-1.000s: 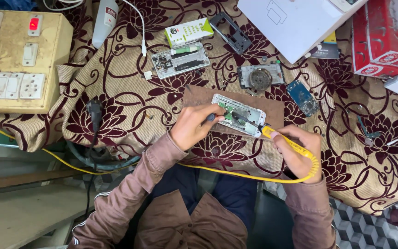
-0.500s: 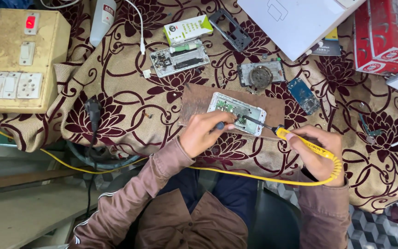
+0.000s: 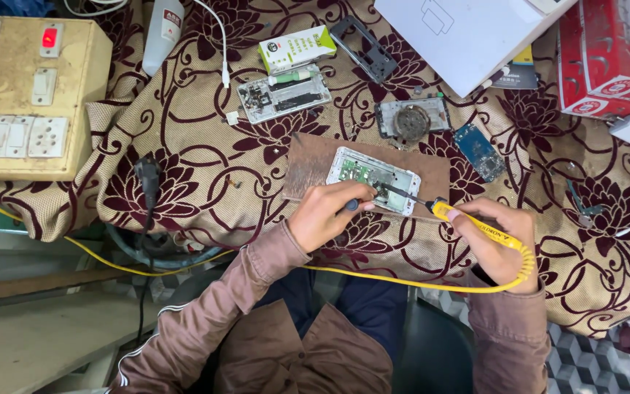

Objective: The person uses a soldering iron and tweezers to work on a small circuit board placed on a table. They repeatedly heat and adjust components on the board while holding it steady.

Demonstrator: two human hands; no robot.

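Note:
An opened phone body (image 3: 373,179) with its green circuit board showing lies on a brown wooden board (image 3: 313,164). My right hand (image 3: 497,237) grips a yellow soldering iron (image 3: 475,225), whose dark tip reaches onto the phone's circuit board. Just below the phone's near edge, my left hand (image 3: 326,211) pinches a thin dark tool (image 3: 351,206) that points at the same spot. A yellow coiled cable (image 3: 402,279) runs from the iron across my lap.
A floral maroon cloth (image 3: 205,146) covers the table. Another opened phone (image 3: 284,93), a green-white box (image 3: 297,47), a dark phone frame (image 3: 364,49), a round-part module (image 3: 411,119) and a blue board (image 3: 479,149) lie behind. A switchboard box (image 3: 27,95) stands left, a red carton (image 3: 610,55) right.
My right hand has drawn back to the right, so the iron now reaches the phone from farther away. My left hand has shifted slightly, still at the phone's near edge.

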